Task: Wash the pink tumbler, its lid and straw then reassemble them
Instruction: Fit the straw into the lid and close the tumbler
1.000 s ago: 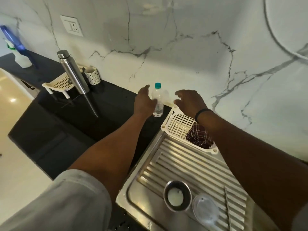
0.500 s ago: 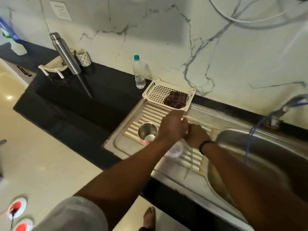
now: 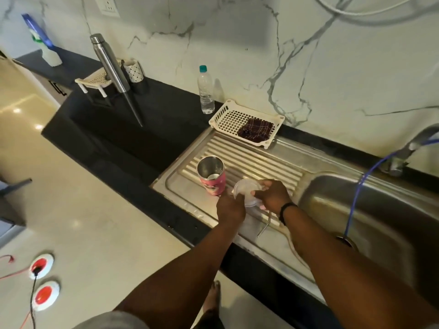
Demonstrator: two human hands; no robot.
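From the head view, I have both hands on the clear round plastic lid (image 3: 245, 189), held just above the ribbed steel drainboard (image 3: 261, 160). My left hand (image 3: 230, 207) pinches its near edge and my right hand (image 3: 273, 196) curls its fingers round the far side, so both are closed on the lid. The pink tumbler with the bare steel inside (image 3: 212, 178) stands upright and open on the drainboard, just left of the lid. The bent steel straw (image 3: 264, 228) lies on the drainboard below my right wrist, partly hidden by it.

Risks as I judge them: the lid looks wet and thin, so a loose pinch could let it slip onto the steel or into the stainless sink basin (image 3: 356, 217) to the right. My left hand sits close to the tumbler, and a sideways nudge could tip it, since it stands on uneven ribs. My right forearm could sweep the straw toward the front edge of the dark desk (image 3: 147, 138).

Room: the drainboard is open behind the tumbler up to the white plastic lattice basket (image 3: 228, 117) holding a dark checked cloth (image 3: 255, 129). The near rim is close, with floor beyond.
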